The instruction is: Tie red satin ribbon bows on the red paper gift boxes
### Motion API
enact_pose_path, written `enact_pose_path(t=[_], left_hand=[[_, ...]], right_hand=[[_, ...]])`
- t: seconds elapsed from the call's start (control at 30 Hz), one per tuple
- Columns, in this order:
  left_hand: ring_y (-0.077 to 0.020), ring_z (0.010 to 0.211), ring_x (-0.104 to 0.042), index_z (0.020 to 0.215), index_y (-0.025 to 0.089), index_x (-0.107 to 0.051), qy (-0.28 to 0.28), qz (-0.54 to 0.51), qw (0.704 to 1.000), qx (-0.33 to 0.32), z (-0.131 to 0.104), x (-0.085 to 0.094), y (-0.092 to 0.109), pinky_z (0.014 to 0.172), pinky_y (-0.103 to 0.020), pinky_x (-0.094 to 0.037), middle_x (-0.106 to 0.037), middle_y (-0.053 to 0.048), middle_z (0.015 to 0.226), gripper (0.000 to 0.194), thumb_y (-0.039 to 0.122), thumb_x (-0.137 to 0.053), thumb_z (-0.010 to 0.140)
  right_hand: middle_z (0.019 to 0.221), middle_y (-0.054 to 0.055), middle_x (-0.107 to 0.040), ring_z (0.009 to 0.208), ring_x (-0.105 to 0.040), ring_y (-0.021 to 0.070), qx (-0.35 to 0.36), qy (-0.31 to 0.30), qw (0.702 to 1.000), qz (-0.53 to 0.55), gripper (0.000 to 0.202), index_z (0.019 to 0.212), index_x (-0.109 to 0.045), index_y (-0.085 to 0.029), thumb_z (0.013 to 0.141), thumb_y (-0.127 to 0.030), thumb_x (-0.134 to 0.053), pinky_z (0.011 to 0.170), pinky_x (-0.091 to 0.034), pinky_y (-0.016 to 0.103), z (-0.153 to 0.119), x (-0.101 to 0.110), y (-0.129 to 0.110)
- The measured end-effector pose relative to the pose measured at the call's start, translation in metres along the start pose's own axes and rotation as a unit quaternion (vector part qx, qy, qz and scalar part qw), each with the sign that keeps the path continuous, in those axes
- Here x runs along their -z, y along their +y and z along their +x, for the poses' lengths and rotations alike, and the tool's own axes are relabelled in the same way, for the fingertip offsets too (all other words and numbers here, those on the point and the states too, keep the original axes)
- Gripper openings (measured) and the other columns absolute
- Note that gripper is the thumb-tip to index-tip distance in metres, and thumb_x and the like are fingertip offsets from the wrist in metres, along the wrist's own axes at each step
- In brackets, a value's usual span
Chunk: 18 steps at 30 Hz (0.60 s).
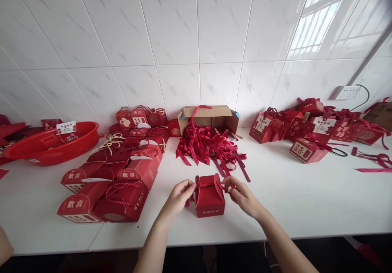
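A small red gift box (210,203) stands upright on the white table in front of me, its top flaps folded upward. My left hand (181,193) is closed in a pinch at the box's upper left flap. Beneath that hand hangs a bit of red ribbon, partly hidden by the fingers. Over at the upper right flap, my right hand (241,195) pinches a red ribbon (226,188). A strip of ribbon runs across the box's top between the flaps. Behind the box lies a heap of loose red ribbons (203,144).
An open cardboard box (210,112) backs the ribbon heap. Several red gift boxes (125,199) with cord handles crowd the left. Beyond them sits a red plastic basin (61,148). Ribboned boxes (309,150) stand at right. Another person's arm (4,246) shows at lower left.
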State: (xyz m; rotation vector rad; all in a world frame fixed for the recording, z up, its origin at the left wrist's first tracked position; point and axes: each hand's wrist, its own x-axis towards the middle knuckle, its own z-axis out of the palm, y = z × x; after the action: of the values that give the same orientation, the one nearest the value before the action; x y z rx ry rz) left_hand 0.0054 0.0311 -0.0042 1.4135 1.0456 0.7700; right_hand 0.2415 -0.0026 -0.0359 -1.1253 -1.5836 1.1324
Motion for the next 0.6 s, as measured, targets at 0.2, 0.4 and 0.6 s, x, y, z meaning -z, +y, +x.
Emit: enact_pose_path(t=[0.2,0.4,0.6], left_hand=[[-0.008,0.052,-0.026,0.068,0.018,-0.048,0.048,0.041,0.998,-0.021,0.001,0.01,0.005,0.048,-0.021,-0.022,-0.03,0.007,0.06,0.032,0.047,-0.053,0.081],[-0.0089,0.054,-0.026,0.066,0.018,-0.049,0.067,0.083,0.993,-0.043,-0.001,0.017,0.014,0.051,-0.022,-0.023,-0.032,0.006,0.061,0.03,0.044,-0.055,0.08],[-0.0105,0.058,-0.029,0.067,0.018,-0.048,0.079,0.121,0.988,-0.058,0.0,0.022,0.009,0.055,-0.023,-0.025,-0.033,0.005,0.062,0.032,0.046,-0.052,0.083]], right_hand=[[0.083,0.0,-0.053,0.058,-0.04,0.0095,0.065,-0.009,0.985,-0.162,0.014,0.091,-0.053,-0.021,0.077,-0.019,-0.055,0.052,-0.034,0.024,0.005,0.015,-0.019],[0.059,-0.001,-0.049,0.051,-0.034,0.009,-0.024,-0.06,0.989,-0.13,0.032,0.065,-0.057,-0.016,0.084,-0.042,-0.054,0.049,-0.029,0.025,0.017,0.029,-0.029],[0.05,-0.009,-0.033,0.047,-0.028,0.008,-0.023,-0.071,0.994,-0.081,0.031,0.078,-0.049,-0.019,0.085,-0.049,-0.051,0.047,-0.023,0.023,0.024,0.032,-0.035]])
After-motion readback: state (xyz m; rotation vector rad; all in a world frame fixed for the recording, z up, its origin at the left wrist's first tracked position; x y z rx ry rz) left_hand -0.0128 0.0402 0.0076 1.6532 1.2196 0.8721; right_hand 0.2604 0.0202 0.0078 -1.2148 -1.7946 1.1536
